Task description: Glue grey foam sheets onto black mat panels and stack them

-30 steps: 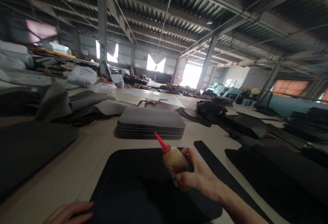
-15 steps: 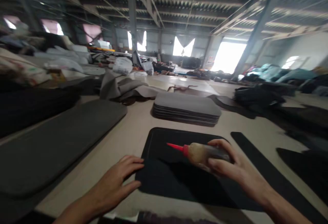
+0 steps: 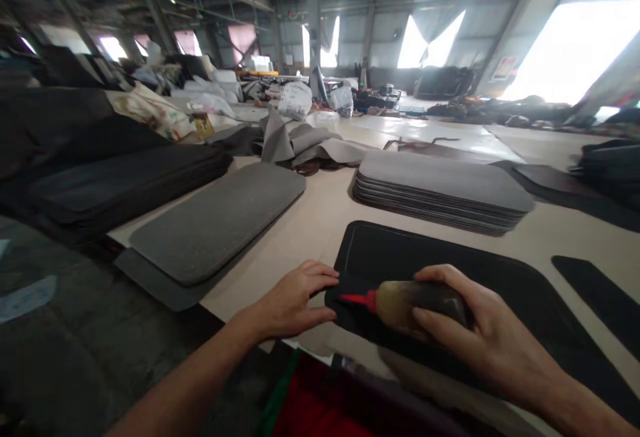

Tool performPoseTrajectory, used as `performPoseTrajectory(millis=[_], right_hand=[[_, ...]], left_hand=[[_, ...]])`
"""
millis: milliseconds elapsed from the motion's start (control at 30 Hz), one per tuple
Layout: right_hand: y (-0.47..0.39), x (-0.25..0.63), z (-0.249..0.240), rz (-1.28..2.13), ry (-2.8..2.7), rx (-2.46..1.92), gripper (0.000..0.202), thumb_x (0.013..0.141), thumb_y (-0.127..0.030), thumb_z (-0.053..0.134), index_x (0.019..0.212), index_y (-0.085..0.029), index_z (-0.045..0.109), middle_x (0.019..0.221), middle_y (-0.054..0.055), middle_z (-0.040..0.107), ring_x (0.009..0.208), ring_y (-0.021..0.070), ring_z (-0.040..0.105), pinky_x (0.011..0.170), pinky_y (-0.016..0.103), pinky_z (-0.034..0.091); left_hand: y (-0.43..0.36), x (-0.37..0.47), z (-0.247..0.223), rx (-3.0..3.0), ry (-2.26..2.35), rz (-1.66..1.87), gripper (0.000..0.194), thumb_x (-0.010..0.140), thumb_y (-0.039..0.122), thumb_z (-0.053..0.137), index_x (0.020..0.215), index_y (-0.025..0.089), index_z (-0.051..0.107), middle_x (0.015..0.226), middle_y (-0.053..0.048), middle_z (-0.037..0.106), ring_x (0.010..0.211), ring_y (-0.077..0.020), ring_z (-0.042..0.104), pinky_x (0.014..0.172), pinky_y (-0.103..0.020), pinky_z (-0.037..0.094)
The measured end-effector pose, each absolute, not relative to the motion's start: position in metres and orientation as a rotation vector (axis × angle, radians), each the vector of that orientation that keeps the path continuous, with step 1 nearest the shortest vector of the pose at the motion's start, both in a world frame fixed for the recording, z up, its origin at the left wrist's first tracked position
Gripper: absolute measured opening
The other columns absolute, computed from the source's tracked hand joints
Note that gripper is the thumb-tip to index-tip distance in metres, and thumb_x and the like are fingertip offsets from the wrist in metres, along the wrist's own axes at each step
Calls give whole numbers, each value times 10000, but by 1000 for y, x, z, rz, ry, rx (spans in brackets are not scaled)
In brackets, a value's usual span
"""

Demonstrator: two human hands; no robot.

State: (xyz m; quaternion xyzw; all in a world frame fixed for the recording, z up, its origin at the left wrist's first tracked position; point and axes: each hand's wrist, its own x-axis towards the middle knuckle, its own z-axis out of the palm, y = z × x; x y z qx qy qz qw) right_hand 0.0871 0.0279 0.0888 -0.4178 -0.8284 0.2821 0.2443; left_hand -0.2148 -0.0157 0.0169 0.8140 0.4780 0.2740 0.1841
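Note:
My right hand [image 3: 465, 317] is wrapped round a squeeze bottle [image 3: 400, 300] with a pointed red nozzle, tipped on its side. The nozzle points left, over the near left corner of a black mat [image 3: 425, 250] with rounded corners. Whether the tip touches the mat I cannot tell. A thin pale line runs along the mat's far left edge. My left hand [image 3: 305, 300] rests at the mat's left edge, fingers stretched out, with only its fingertips on the mat and nothing held.
Behind the mat stands a stack of grey pieces [image 3: 440, 190]. To the left lie a grey panel [image 3: 220, 217] and a dark pile [image 3: 130, 177]. Crumpled grey material [image 3: 310, 144] sits farther back, and a dark strip [image 3: 600, 297] is on the right. The table's edge [image 3: 215, 310] borders the floor.
My view has turned left. The bottle's nozzle has come nearer to my left hand and the mat's near left corner. My left hand stays at the mat's left edge.

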Motion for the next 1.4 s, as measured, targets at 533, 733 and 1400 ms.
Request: performPoseTrajectory(millis=[533,733,1400], right_hand=[[31,68,82,664,-2408,-909,146,879,-292,565,1016,-243,578,941,-17,592,792,172,562,674,294,438],[30,60,94,603,-2499,-825,141,886,-254,537,1016,-224,580,952,7,567,785,173,550,676,311,409],[34,59,116,526,-2664,-664,134,900,-150,511,979,-218,594,899,6,500,743,180,477,649,321,344]], left_hand=[[-14,-215,16,2308,1370,755,495,807,332,793,1257,190,646,1285,-111,628,1209,-257,546,1057,-421,454],[-14,-214,14,2313,1369,767,486,802,320,797,1245,188,649,1278,-108,627,1202,-254,546,1049,-411,454],[-15,-214,17,2289,1375,747,499,791,317,810,1238,159,654,1286,-115,623,1204,-253,540,1046,-412,448]])
